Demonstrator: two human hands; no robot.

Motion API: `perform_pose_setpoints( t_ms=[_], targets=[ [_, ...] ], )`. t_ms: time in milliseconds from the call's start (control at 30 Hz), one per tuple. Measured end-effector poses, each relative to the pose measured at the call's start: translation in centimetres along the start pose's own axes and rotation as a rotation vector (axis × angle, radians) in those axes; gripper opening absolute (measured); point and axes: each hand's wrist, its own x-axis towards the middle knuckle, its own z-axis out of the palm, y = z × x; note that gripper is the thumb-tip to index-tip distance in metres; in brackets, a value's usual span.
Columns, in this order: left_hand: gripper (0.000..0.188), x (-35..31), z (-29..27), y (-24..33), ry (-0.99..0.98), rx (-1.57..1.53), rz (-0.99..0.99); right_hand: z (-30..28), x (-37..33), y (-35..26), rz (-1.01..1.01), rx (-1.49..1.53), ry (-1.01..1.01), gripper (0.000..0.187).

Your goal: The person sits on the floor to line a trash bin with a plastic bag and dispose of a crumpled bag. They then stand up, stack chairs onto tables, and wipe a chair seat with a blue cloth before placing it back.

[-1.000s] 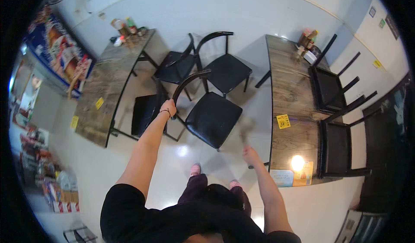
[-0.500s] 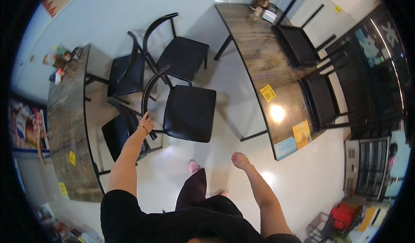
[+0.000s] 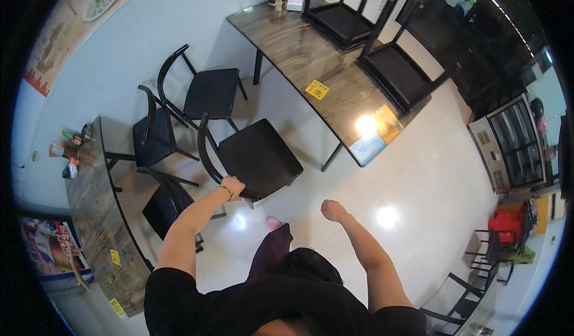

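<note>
My left hand point(image 3: 233, 187) is closed round the near end of the curved backrest of a black chair point(image 3: 261, 156). This chair stands at an angle between the two tables, its padded seat facing up. Loosely curled into a fist, my right hand point(image 3: 333, 210) hangs over the floor, with nothing showing in it. Left of the held chair are another black chair point(image 3: 153, 135) and a nearer one point(image 3: 164, 210), both beside the left table. Behind it stands a further black chair point(image 3: 211, 93).
The wood-topped left table point(image 3: 95, 180) carries condiments point(image 3: 73, 147). On the right table point(image 3: 278, 37) rest two upturned chairs point(image 3: 396, 73), a yellow sticker point(image 3: 317, 89) and printed sheets point(image 3: 376, 135). A glass-doored cabinet point(image 3: 514, 141) and a red item point(image 3: 505, 225) are at far right.
The held chair has turned and shifted closer to the right table. My left hand has moved right with its backrest. My view has turned, and my right hand stays closed.
</note>
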Motion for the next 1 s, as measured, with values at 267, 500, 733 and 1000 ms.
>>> perform_pose_setpoints(
  t_ms=[267, 500, 733, 1000],
  targets=[
    [0.029, 2.9, -6.6, 13.5, 0.049, -0.169, -0.142, 1.1, -9.5, 5.8, -0.083, 0.223, 0.281, 0.020],
    [0.032, 4.3, -11.1, 24.3, 0.169, -0.398, -0.190, 10.8, -18.8, 17.1, 0.159, 0.419, 0.234, 0.022],
    [0.025, 4.1, -14.2, 32.1, 0.130, -0.975, -0.066, 15.7, -26.9, 23.1, 1.063, 1.404, 0.571, 0.085],
    [0.023, -3.1, -18.6, 35.6, 0.239, -1.435, 0.170, 1.3, -36.6, 23.5, -0.564, 2.835, 1.541, 0.051]
  ],
)
